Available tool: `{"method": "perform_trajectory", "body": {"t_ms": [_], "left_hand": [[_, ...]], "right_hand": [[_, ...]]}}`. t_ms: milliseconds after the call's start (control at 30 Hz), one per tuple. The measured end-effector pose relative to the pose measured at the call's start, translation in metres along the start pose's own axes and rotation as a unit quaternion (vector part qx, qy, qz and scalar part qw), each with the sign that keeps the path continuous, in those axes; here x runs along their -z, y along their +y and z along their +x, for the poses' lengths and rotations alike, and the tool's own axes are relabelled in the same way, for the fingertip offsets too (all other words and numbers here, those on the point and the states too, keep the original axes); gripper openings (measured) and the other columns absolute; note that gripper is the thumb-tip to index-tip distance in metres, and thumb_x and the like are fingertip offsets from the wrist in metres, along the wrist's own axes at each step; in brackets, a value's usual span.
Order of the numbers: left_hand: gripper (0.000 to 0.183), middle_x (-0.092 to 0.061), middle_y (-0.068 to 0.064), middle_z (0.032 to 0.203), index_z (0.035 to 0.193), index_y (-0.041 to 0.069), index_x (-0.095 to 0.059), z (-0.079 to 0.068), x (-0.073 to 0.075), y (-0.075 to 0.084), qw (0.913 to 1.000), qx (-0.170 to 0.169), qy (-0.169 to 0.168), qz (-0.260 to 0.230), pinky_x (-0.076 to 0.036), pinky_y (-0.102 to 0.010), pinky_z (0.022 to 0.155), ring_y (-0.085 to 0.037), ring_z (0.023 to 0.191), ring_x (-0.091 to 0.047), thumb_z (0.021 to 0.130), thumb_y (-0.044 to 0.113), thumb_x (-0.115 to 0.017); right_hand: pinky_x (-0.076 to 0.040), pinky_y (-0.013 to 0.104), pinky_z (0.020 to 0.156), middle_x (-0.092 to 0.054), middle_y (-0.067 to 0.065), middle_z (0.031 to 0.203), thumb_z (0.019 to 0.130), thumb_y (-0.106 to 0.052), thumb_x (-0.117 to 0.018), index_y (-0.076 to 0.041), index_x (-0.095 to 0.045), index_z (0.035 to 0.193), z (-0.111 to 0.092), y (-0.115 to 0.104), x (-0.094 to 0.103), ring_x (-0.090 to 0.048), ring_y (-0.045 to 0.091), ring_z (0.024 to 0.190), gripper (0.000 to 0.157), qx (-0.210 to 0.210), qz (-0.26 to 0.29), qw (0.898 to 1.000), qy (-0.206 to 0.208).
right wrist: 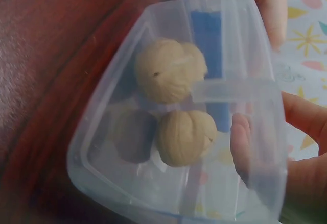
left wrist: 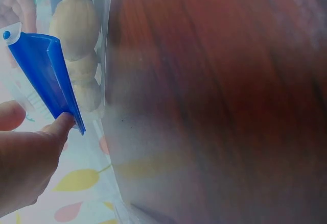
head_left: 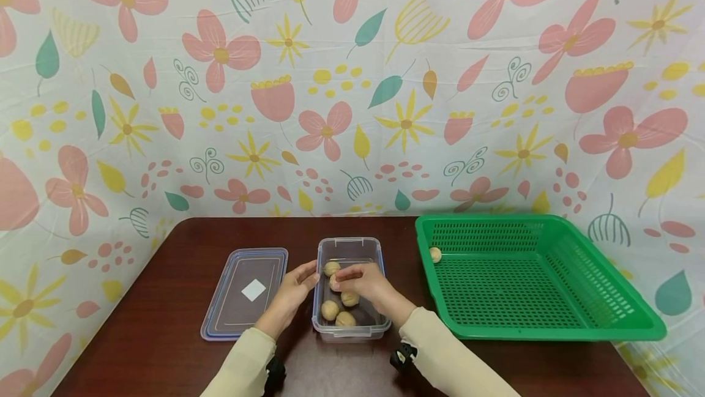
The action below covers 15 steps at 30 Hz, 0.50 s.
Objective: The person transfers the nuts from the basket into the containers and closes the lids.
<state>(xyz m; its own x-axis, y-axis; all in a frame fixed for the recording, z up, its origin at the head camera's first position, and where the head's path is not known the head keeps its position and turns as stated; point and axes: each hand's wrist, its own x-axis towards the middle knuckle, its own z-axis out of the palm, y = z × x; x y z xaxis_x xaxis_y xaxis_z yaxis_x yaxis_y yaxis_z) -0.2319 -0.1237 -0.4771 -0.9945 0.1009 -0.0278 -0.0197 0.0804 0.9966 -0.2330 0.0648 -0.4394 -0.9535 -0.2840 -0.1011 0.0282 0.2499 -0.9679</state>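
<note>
A clear plastic container with blue side latches stands on the table, with several walnuts inside. My right hand reaches into it, thumb and fingertips pinching a walnut among the others. At the container's left side is my left hand. In the left wrist view a finger of that hand touches the hanging blue latch, the thumb apart from it. Through the container's clear wall, the right wrist view shows two walnuts and part of the right hand.
A clear lid with a blue rim and a white diamond label lies flat left of the container. To the right stands a green perforated basket with one walnut at its left wall. A flowered cloth hangs behind the dark wooden table.
</note>
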Motion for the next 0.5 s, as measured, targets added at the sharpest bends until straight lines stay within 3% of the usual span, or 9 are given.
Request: {"method": "perform_trajectory", "body": {"t_ms": [333, 500], "left_hand": [[0.044, -0.044, -0.028, 0.141, 0.140, -0.009, -0.040, -0.001, -0.001, 0.002, 1.0000, 0.002, 0.000, 0.006, -0.030, -0.054, 0.110, -0.040, 0.131, -0.041, 0.099, 0.005, -0.050], [0.045, -0.044, -0.028, 0.141, 0.140, -0.009, -0.041, -0.001, -0.001, 0.003, 0.9999, 0.005, 0.003, 0.011, -0.031, -0.054, 0.110, -0.040, 0.130, -0.042, 0.099, 0.006, -0.050]], "right_hand": [[-0.050, 0.046, 0.093, -0.067, 0.018, 0.113, 0.086, -0.009, -0.071, 0.001, -0.066, 0.115, 0.005, -0.019, 0.014, -0.065, 0.023, 0.098, 0.031, 0.007, 0.004, 1.000, -0.001], [-0.049, 0.045, 0.095, -0.069, 0.014, 0.110, 0.087, -0.011, -0.071, -0.002, -0.066, 0.118, 0.007, -0.031, 0.021, -0.066, 0.024, 0.101, 0.033, 0.014, 0.003, 1.000, 0.016]]}}
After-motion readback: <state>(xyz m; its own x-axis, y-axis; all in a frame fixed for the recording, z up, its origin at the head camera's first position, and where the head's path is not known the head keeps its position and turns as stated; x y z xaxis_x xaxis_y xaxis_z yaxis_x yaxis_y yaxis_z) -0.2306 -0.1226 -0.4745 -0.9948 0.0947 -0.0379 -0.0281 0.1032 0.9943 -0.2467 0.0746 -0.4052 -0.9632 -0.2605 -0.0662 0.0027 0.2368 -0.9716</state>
